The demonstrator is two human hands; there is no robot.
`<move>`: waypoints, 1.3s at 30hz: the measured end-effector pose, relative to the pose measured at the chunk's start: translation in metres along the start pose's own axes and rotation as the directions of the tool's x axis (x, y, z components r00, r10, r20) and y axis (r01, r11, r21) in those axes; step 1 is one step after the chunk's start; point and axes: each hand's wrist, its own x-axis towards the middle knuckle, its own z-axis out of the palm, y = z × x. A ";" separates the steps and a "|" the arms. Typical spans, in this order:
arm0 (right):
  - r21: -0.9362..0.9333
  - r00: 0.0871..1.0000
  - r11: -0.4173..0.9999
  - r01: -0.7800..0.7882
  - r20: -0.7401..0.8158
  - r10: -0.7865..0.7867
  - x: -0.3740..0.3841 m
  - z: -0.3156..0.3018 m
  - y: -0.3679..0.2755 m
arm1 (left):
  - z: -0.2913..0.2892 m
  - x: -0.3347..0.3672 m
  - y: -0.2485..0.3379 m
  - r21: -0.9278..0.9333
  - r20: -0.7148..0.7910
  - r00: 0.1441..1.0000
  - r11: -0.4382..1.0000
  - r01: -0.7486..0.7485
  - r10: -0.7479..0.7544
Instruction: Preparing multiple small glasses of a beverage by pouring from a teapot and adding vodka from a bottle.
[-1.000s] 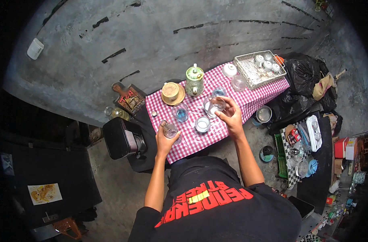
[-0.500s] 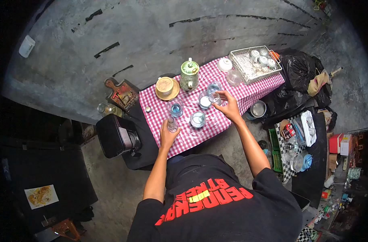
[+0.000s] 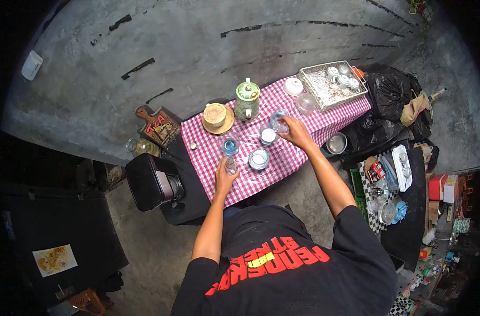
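Observation:
On the red-and-white checked tablecloth (image 3: 250, 181), my left hand (image 3: 225, 179) is closed round a small clear glass vessel (image 3: 231, 165), just nearer than a glass with blue contents (image 3: 229, 145). Between the fingers of my right hand (image 3: 298, 133) is a small clear glass (image 3: 280, 126). It is beside a glass with white contents (image 3: 268, 136) and overlaps the near side of a bluish clear glass (image 3: 280, 113); whether they touch I cannot tell. Another glass with white contents (image 3: 259, 158) stands between my hands.
Behind are a green patterned teapot (image 3: 247, 100), a cup on a wooden saucer (image 3: 215, 117), a white bowl (image 3: 292, 86) and a clear glass bowl (image 3: 304, 103). A wire tray (image 3: 319, 87) carries several cups. A black appliance (image 3: 150, 181) stands left, black bags (image 3: 392, 89) right.
My left hand has moved slightly away from me and to the right with its vessel. My right hand has shifted a little left and away from me, its small glass now more upright-looking.

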 end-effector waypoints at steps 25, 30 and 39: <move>-0.212 0.991 0.971 0.113 0.099 -0.093 0.022 -0.011 -0.009 | 0.002 -0.004 -0.001 -0.011 0.018 1.000 1.000 0.024 -0.024; -0.221 0.992 0.968 0.116 0.080 -0.101 0.021 -0.009 -0.010 | 0.000 0.000 0.004 -0.064 0.078 0.995 0.995 0.072 -0.067; 0.187 0.993 0.982 -0.040 -0.099 0.059 0.012 0.002 -0.015 | -0.024 -0.005 0.012 -0.039 0.078 0.996 0.998 0.039 -0.036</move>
